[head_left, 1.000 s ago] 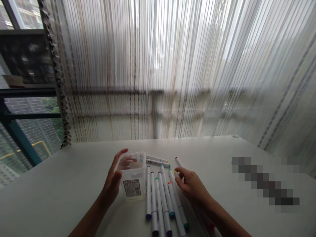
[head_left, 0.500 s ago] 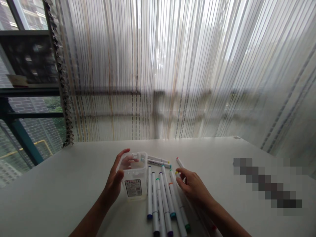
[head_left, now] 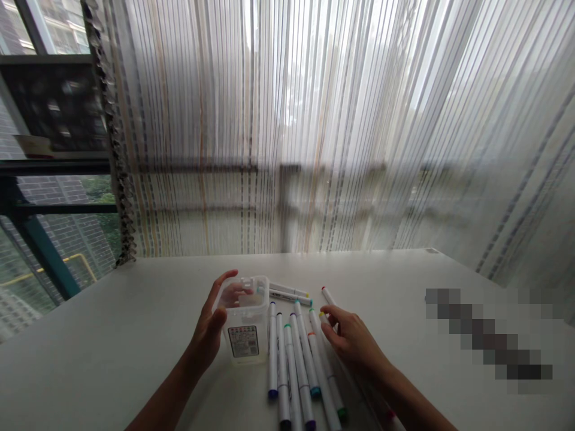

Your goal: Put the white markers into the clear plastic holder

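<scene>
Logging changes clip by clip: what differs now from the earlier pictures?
Only the view shifted: the scene sits slightly further right. Nothing was visibly grasped or released: the left hand keeps its grip on the clear, boxy plastic container; the right hand stays at the yellow-ended white marker.

Ahead of your left hand [head_left: 210, 323] and right hand [head_left: 353, 338], a sheer striped curtain [head_left: 296, 131] hangs past the far edge of the white table [head_left: 148, 317]. Well to the left of your left hand, beyond the curtain's side, you can see a dark panel [head_left: 54, 108], a teal window frame [head_left: 47, 256], a brick wall [head_left: 85, 230], some greenery [head_left: 101, 191] and a yellow rail [head_left: 72, 258]. Over to your right hand's right, well apart from it, you have a dark pixelated shape [head_left: 489, 341], too masked to identify.
</scene>
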`<state>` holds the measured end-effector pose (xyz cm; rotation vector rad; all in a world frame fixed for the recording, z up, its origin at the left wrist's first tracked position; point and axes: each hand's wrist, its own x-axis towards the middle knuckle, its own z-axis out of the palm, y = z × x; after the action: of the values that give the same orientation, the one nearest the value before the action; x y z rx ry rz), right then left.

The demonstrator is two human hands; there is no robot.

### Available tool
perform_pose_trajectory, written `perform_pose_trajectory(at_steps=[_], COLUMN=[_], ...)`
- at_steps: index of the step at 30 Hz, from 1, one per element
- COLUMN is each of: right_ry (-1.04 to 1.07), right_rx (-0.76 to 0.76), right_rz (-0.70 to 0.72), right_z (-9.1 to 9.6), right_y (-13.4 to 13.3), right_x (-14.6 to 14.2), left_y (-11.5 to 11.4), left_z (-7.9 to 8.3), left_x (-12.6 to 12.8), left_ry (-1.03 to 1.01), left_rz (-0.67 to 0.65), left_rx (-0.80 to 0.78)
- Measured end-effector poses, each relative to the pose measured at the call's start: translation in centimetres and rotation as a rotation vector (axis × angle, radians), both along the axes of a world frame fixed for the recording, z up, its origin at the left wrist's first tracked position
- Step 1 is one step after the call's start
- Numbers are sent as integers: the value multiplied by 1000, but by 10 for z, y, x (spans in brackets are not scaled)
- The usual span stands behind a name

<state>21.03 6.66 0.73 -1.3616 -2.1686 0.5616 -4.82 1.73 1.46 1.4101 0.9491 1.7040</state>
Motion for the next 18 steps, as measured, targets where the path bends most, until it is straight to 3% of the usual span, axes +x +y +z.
perform_pose_trajectory(at_steps=[18], right_ry=[1], right_rx=[4], right_rz=[2], right_z=[-1], right_y=[1], right_x=[0], left_y=[0], left_z=[1], left_x=[0], left_ry=[2], left_rz=[4], left_rx=[-12])
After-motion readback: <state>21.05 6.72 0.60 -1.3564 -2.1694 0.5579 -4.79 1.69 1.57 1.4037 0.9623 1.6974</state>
